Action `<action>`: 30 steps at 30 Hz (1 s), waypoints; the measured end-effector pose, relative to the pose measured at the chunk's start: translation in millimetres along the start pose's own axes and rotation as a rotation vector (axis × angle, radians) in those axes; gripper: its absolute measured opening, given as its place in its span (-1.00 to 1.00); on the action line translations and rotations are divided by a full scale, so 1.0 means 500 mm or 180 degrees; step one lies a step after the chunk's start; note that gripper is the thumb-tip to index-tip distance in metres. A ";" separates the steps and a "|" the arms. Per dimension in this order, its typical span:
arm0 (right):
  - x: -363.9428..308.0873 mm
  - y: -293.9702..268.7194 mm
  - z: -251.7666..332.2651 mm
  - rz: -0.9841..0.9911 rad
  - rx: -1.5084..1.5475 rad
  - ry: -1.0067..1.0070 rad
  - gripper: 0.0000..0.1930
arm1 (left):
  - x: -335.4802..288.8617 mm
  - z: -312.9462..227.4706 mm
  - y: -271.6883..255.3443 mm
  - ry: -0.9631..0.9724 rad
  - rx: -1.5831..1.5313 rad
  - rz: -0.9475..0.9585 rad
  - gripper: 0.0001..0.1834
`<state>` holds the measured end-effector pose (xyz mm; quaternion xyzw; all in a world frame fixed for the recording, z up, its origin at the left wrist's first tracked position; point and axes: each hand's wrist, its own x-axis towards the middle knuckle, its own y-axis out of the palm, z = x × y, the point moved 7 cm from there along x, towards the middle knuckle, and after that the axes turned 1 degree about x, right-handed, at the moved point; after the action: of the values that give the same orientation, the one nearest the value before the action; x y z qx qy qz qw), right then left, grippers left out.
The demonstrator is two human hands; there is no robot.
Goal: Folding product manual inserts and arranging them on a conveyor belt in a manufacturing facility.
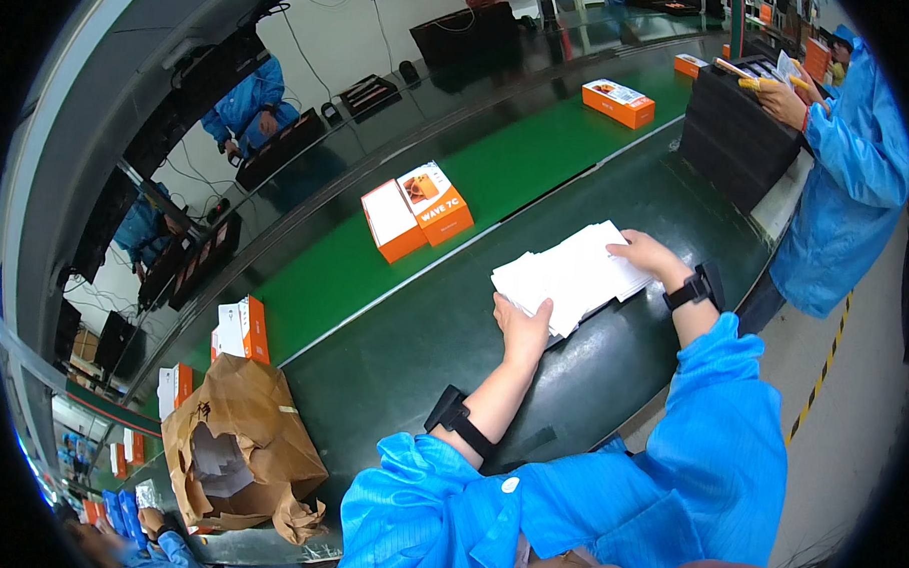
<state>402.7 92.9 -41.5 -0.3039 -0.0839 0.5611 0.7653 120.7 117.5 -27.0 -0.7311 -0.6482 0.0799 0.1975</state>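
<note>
A loose, fanned stack of white papers (565,273) lies low over the dark green worktop in front of me. At its near left side, my left hand (523,328) is closed on the edge, thumb on top. My right hand (648,255) grips the right end of the same stack. The sheets are unevenly stacked, with corners sticking out on several sides. Both wrists wear black bands. What lies under the stack is mostly hidden.
Orange and white boxes (432,203) stand on the green conveyor belt (324,279) beyond the worktop. A torn brown paper bag (255,417) sits at the left. At the right, a black foam block (735,139) stands beside a co-worker in blue (849,178). More workers sit across the line.
</note>
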 end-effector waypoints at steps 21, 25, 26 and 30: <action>-0.050 0.012 0.102 0.0364 0.1530 0.0218 -0.59 | 0.011 0.097 -0.087 -0.0751 -0.1120 0.0459 -0.41; -0.069 0.039 0.159 0.0802 0.2203 -0.0139 -0.63 | 0.005 0.097 -0.098 -0.0699 -0.1202 0.0473 -0.41; -0.077 0.076 0.187 0.1010 0.2246 -0.0263 -0.63 | 0.006 0.104 -0.104 -0.0684 -0.1335 0.0481 -0.42; -0.037 0.252 0.153 0.1196 0.1032 -0.0430 -0.54 | -0.003 0.093 -0.114 -0.0747 -0.1887 0.0598 -0.45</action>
<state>258.1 127.7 -46.7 -0.1493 0.0142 0.7187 0.6790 50.9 129.1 -47.0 -0.7991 -0.5912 -0.0106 -0.1081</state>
